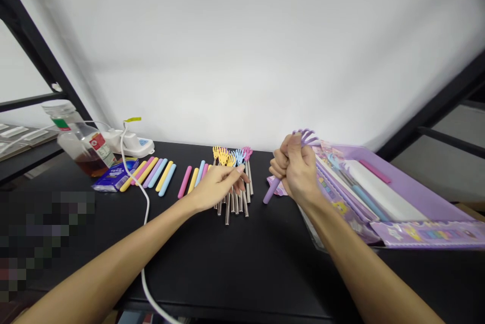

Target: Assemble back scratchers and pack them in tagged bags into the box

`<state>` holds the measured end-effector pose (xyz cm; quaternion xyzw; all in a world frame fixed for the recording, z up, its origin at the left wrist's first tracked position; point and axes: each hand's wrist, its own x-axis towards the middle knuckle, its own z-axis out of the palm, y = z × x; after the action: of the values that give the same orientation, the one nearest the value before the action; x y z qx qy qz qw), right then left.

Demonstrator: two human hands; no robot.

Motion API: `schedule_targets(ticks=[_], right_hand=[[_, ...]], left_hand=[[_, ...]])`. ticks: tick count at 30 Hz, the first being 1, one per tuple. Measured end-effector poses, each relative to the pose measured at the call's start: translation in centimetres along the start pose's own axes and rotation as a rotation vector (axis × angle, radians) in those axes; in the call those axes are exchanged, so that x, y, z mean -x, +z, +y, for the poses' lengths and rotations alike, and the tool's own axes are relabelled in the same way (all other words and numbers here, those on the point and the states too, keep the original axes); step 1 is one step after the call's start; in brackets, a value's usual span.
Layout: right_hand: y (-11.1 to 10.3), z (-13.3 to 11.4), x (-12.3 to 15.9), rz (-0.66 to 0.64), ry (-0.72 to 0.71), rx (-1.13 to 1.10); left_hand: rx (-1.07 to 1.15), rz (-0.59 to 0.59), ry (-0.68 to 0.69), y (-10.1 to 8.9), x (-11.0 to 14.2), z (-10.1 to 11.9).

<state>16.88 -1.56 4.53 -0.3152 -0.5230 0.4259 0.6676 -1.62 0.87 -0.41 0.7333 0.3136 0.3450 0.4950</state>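
Observation:
My right hand (297,170) is closed round a purple back scratcher (270,192). Its claw head rises above my fist, and the lower end of its handle slants down to the left. My left hand (217,186) hovers over or touches a bunch of back scratcher pieces with metal rods (227,213) and yellow, blue and pink claw heads (229,158). Its fingers are loosely bent and apart, partly hiding the rods, with nothing visibly gripped. Coloured handle sleeves (185,182) in pink, yellow and blue lie beside my left hand, partly covered by it.
More coloured sleeves (151,175) lie farther left, near a purple packet (115,174), a bottle of brown liquid (85,147) and a power strip (142,147). A white cable (147,213) crosses the black table. At right sits a lilac box (356,152) of printed packaging and scratchers.

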Motion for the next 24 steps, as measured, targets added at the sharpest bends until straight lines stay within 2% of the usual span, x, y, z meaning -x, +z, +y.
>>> schedule_targets(ticks=[8, 24], right_hand=[[-0.40, 0.44, -0.02, -0.012, 0.007, -0.007], [-0.09, 0.82, -0.02, -0.173, 0.047, 0.020]], left_hand=[[-0.034, -0.017, -0.002, 0.35, -0.22, -0.12], [-0.062, -0.024, -0.007, 0.41, -0.25, -0.70]])
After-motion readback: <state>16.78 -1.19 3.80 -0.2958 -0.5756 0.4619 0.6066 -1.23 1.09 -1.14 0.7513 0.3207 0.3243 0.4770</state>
